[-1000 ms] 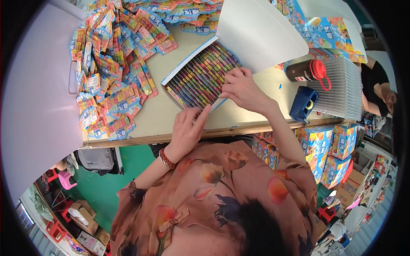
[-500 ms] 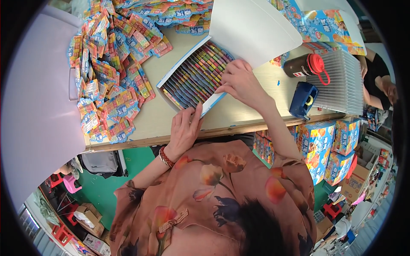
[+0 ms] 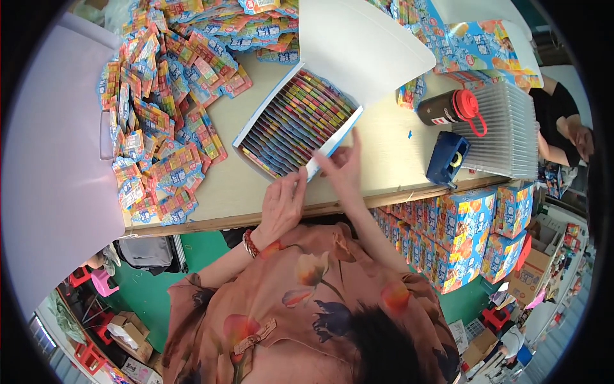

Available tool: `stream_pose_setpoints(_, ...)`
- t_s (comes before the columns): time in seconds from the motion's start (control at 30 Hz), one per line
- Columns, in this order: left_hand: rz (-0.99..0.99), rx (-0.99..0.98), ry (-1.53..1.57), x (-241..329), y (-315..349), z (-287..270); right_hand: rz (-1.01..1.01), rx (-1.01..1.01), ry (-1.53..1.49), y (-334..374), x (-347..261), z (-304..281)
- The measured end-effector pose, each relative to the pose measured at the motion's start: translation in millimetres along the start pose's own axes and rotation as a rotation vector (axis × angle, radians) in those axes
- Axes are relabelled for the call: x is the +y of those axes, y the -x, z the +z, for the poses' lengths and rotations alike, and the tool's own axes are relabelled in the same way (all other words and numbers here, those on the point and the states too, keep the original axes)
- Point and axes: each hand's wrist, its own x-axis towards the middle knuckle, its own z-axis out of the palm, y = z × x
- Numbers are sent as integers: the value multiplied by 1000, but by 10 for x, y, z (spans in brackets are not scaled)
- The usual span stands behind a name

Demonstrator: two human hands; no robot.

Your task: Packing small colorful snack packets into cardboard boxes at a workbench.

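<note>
Left and right hands at an open carton of carded packs. The white-rimmed display carton [image 3: 266, 105] lies on the wooden tabletop [image 3: 390, 153] directly beyond both hands, its lid flap [image 3: 364, 54] raised at the far right end. Its long axis runs obliquely, from the near left, just beyond the left hand, away toward the far right. The carded packs [image 3: 300, 121] inside stand on edge in a close file along this axis.

The left hand [image 3: 279, 203] is the nearer to the carton's near corner: its fingers lie close together, the tips touching that corner; whether they pinch the cardboard cannot be told. The right hand [image 3: 343, 168] lies along the near right long wall, thumb and fingers spread apart, the thumb at the wall's upper edge and the fingers outside it; no pack is visible in its grasp.

Beyond and to the left of the left hand spreads a heap of loose packs [image 3: 169, 118]. To the right of the right hand are a blue tape dispenser [image 3: 447, 159], a dark bottle with a red cap [image 3: 444, 109] and, farther out, a stack of clear plastic trays [image 3: 502, 128]. Printed boxes [image 3: 465, 224] stand below the table edge on that side.
</note>
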Motion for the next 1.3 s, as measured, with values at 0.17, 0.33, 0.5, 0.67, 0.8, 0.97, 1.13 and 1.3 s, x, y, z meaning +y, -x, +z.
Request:
stream_pose_setpoints(0.17, 37, -56, 34, 285, -263, 127, -78, 19, 172, -624, -320, -256)
stream_pose_setpoints(0.33, 19, -111, 244, 498, -700, 135, -148, 73, 261, -1220, -417, -409)
stream_pose_setpoints(0.5, -67, 332, 276, -381, -1123, -40, -150, -2, 391, -1427, -598, -534)
stream_pose_setpoints(0.67, -433, 279, 776, -1290, -1491, 479, -155, -194, 451, -1530, -649, -477)
stream_pose_setpoints(0.8, -495, 38, 1348, -1332, -1703, 719, -534, -10, 682, -1583, -463, -416)
stream_pose_setpoints(0.97, -263, 276, 1060, -1291, -1811, 836, -508, -178, 204, -1711, -334, -562)
stream_pose_setpoints(1.13, -125, 400, 1014, -1397, -1760, 981, -633, -236, 328, -1560, -451, -600)
stream_pose_setpoints(1.3, -184, 136, 935, -1484, -1428, 567, -485, -243, 451, -974, -711, -643)
